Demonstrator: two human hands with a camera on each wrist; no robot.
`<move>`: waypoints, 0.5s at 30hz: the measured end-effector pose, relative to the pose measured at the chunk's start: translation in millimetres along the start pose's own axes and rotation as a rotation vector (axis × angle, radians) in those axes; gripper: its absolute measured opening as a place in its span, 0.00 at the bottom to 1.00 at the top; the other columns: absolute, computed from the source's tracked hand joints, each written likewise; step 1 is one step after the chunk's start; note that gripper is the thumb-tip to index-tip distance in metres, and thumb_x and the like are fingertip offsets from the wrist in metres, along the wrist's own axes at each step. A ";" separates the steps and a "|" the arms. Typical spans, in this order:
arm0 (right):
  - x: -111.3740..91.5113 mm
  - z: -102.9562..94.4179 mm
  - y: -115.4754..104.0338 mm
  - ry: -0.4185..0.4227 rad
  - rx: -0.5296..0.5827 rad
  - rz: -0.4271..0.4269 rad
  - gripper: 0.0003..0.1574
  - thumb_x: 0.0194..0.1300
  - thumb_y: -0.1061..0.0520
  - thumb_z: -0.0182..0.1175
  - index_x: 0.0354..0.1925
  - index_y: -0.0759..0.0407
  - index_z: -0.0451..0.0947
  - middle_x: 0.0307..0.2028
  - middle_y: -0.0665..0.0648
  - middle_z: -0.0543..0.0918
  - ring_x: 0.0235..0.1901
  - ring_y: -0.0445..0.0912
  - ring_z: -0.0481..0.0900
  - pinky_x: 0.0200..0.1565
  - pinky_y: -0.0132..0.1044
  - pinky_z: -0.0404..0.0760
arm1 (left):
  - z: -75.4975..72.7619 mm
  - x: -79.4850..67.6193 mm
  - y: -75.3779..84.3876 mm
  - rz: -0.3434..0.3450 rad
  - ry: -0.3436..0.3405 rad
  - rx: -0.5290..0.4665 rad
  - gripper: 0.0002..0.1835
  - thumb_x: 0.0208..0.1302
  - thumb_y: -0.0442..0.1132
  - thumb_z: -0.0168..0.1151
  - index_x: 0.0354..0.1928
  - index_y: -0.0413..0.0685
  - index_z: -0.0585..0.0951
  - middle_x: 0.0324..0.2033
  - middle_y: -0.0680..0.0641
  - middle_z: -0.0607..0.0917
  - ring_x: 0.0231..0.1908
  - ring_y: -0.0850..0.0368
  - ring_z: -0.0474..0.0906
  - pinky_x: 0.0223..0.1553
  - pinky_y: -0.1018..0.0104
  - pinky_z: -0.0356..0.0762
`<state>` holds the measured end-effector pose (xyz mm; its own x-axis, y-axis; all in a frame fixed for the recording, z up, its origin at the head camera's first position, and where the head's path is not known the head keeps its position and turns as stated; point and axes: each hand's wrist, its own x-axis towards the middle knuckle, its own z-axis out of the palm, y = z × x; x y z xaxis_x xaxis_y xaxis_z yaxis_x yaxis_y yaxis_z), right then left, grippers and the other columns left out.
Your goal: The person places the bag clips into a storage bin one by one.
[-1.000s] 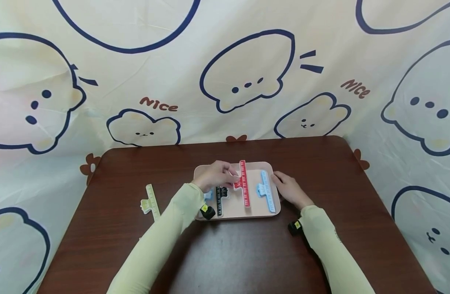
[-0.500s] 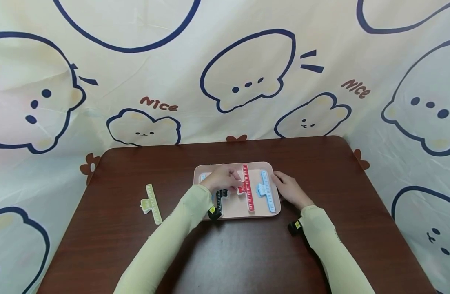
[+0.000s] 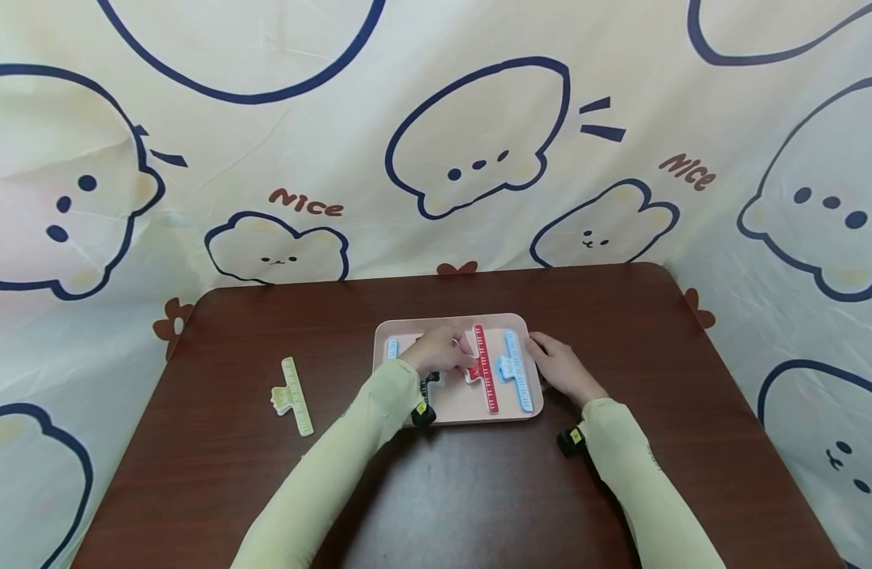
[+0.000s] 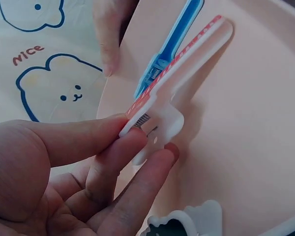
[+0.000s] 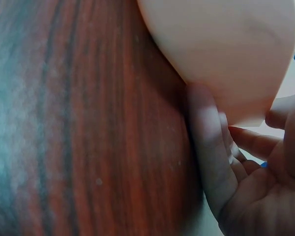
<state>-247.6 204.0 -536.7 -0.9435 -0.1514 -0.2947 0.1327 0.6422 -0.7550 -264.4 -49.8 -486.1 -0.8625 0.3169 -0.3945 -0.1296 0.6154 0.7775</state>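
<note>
My left hand pinches a red bag sealing clip by its handle, over the pink tray. In the left wrist view the clip's white underside and metal spring show, with the thumb and fingers around the handle. My right hand holds the right rim of the tray; the right wrist view shows its digits on either side of the tray edge. Within the tray lie a blue clip on the right, a black clip partly hidden below my left hand, and another blue clip, mostly covered, at the left.
A pale green clip lies on the dark wooden table, left of the tray and near my left forearm. A cartoon-printed cloth hangs behind the table and along both sides.
My left hand has shifted right and slightly nearer with the red clip, toward the right blue clip. The left blue clip's top now shows. My right hand keeps its place.
</note>
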 end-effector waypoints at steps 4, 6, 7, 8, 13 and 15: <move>-0.7 -0.7 0.3 0.002 0.004 0.001 0.36 0.84 0.38 0.40 0.78 0.55 0.62 0.67 0.64 0.76 0.58 0.54 0.78 0.61 0.54 0.77 | 2.0 2.6 0.9 -0.010 -0.001 0.003 0.07 0.66 0.38 0.72 0.33 0.45 0.83 0.44 0.46 0.87 0.33 0.54 0.83 0.38 0.63 0.82; -1.6 -0.7 0.8 0.001 0.014 0.006 0.36 0.84 0.38 0.40 0.78 0.55 0.62 0.66 0.64 0.77 0.55 0.54 0.79 0.56 0.52 0.80 | 3.2 4.9 1.0 -0.010 -0.006 0.010 0.07 0.66 0.38 0.72 0.33 0.45 0.83 0.49 0.45 0.86 0.33 0.54 0.83 0.38 0.64 0.83; -2.0 -0.8 1.0 -0.001 0.017 0.009 0.36 0.84 0.38 0.40 0.77 0.54 0.62 0.65 0.63 0.77 0.52 0.53 0.80 0.52 0.49 0.82 | 3.9 6.3 0.9 -0.008 -0.006 0.016 0.07 0.66 0.38 0.72 0.33 0.45 0.84 0.52 0.46 0.85 0.33 0.55 0.83 0.37 0.65 0.82; -2.1 -0.9 1.2 0.000 0.017 0.010 0.36 0.84 0.38 0.40 0.77 0.54 0.62 0.64 0.63 0.78 0.51 0.52 0.81 0.48 0.46 0.83 | 4.3 7.4 1.0 -0.005 -0.010 0.020 0.07 0.66 0.38 0.72 0.32 0.45 0.84 0.52 0.47 0.84 0.33 0.55 0.83 0.37 0.65 0.82; -2.1 -1.8 0.8 -0.001 0.018 0.013 0.35 0.83 0.38 0.41 0.76 0.54 0.64 0.62 0.63 0.79 0.47 0.51 0.82 0.43 0.42 0.83 | 5.6 9.1 2.1 0.011 -0.021 0.051 0.07 0.66 0.38 0.72 0.32 0.45 0.84 0.37 0.47 0.86 0.31 0.55 0.83 0.35 0.66 0.81; -1.5 -1.9 0.6 -0.004 0.021 0.010 0.35 0.83 0.38 0.41 0.76 0.54 0.64 0.61 0.63 0.79 0.47 0.51 0.82 0.42 0.43 0.83 | 6.2 8.4 2.8 0.016 -0.021 0.061 0.07 0.66 0.38 0.72 0.32 0.45 0.84 0.32 0.47 0.86 0.31 0.55 0.83 0.35 0.66 0.80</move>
<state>-246.7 206.0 -535.6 -0.9408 -0.1479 -0.3050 0.1489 0.6281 -0.7637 -269.0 -40.9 -490.2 -0.8538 0.3420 -0.3926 -0.0848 0.6526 0.7529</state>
